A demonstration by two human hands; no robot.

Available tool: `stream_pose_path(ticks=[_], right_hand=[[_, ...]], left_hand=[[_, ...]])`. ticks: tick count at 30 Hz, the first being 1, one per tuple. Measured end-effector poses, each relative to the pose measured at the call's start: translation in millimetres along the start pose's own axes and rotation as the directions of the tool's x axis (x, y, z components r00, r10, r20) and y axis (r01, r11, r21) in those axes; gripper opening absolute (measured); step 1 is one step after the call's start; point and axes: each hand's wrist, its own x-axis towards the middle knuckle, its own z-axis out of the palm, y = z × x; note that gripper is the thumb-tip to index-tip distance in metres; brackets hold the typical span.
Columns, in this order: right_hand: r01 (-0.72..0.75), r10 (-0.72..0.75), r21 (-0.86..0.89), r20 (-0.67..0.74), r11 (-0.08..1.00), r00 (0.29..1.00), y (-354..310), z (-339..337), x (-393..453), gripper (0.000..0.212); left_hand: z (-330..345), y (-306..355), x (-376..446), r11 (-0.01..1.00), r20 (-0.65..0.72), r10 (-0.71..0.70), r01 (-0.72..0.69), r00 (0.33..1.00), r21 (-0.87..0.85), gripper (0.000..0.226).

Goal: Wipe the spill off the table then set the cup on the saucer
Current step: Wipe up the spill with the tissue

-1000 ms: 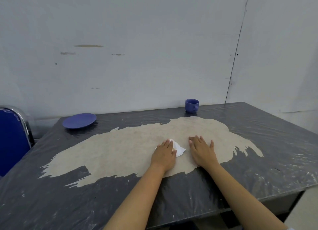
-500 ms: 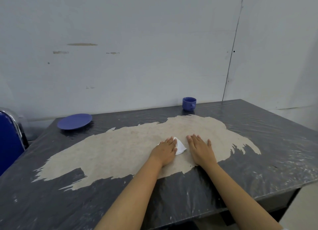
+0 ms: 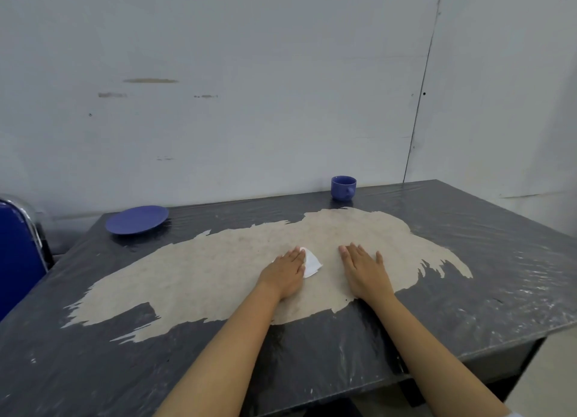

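My left hand (image 3: 285,273) presses flat on a white tissue (image 3: 311,262) in the middle of the dark table (image 3: 468,285); part of the tissue sticks out to the right of my fingers. My right hand (image 3: 365,268) lies flat and empty on the table, a short gap to the right of the tissue. A blue cup (image 3: 343,188) stands upright at the far edge by the wall. A blue saucer (image 3: 137,219) rests at the far left corner, bare. No wet spill is distinguishable on the surface.
A large beige worn patch (image 3: 218,273) covers the table's middle, under both hands. A blue chair (image 3: 15,254) stands at the left edge. A pale wall runs right behind the table. The table's front edge is close to my forearms.
My left hand has slid the tissue a little to the left, widening the gap to my right hand. The right hand stays flat in place. The view shifted slightly.
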Motion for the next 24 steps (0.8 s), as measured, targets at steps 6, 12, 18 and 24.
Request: stream_pose_path(ticks=[6,12,18,24], right_hand=[[0.005,-0.005,-0.019,0.007,1.0,1.0,1.6,1.3,1.0,0.054],[-0.003,0.003,0.011,-0.011,1.0,1.0,3.2,3.2,3.6,0.055],[0.009,-0.009,-0.023,-0.011,1.0,1.0,2.3,1.9,2.6,0.055],[0.02,-0.019,-0.072,0.006,0.997,1.0,1.9,0.4,1.1,0.054]], left_hand=[[-9.9,4.5,18.5,1.0,0.034,-0.011,0.01,0.999,0.023,0.053],[-12.3,18.0,27.3,1.0,0.051,0.012,-0.013,0.999,0.016,0.053],[-9.2,21.0,23.3,0.997,0.056,0.057,-0.055,0.997,-0.046,0.053],[-6.3,23.6,10.2,0.994,0.043,0.056,-0.052,0.997,-0.092,0.053]])
